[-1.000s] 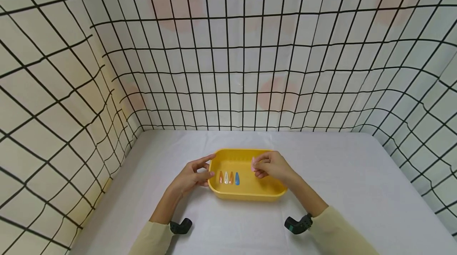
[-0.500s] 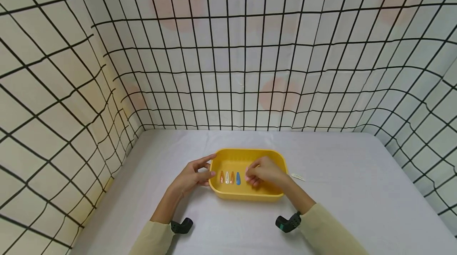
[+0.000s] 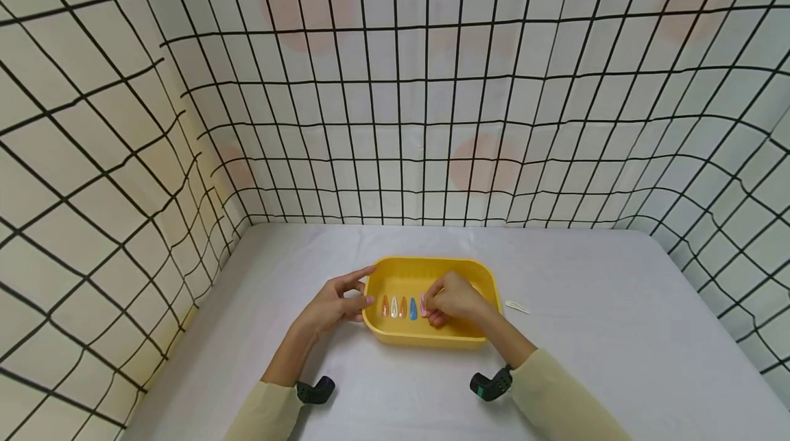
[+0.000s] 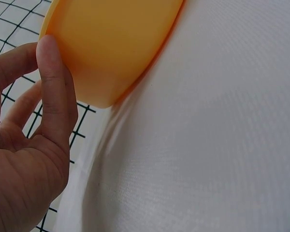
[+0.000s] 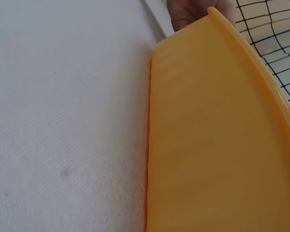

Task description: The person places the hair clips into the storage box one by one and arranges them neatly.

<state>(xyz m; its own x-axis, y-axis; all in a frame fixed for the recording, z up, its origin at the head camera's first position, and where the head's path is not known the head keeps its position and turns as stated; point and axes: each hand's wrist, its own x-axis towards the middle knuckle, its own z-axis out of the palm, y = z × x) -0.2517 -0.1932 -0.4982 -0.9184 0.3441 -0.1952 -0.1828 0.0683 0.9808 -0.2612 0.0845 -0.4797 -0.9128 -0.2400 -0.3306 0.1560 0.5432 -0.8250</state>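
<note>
A yellow tray lies on the white table, its left rim held by my left hand. In the left wrist view the thumb of that left hand lies along the tray wall. Inside stands a row of snap hair clips: an orange-red one, a white one, an orange one and a blue one. Just right of the blue clip, my right hand pinches a pink hair clip low in the tray. Its fingertips partly cover that clip.
Right of the tray, another white hair clip lies on the white cloth. Black wire grid panels rise behind the table and along both sides. The tray's outer wall fills much of the right wrist view.
My right hand has carried the pink clip left and down to beside the blue one. The white clip on the table has come into sight. My left hand stays on the rim.
</note>
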